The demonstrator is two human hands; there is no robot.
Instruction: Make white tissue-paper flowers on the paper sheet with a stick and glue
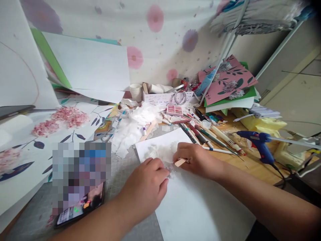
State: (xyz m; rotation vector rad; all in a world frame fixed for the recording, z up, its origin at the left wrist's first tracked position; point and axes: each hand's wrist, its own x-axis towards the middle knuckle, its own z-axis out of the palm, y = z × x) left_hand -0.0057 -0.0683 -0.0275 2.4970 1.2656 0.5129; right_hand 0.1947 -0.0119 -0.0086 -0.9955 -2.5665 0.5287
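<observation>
A white sheet of paper [185, 204] lies on the grey mat, with crumpled white tissue [160, 152] near its upper end. My right hand [193, 159] is closed around a flat wooden stick [181, 162] at the right edge of the tissue. Beside it, my left hand [150, 180] rests over the lower part of the tissue, its fingers bent and pinched together near a small translucent bit; what they hold, if anything, is too small to name.
A phone [80, 207] lies at the left, by a sheet with pink tissue flowers [70, 117]. Torn white tissue [140, 120] is heaped behind the paper. Brushes and pens [208, 134] and a blue glue gun [260, 144] lie to the right.
</observation>
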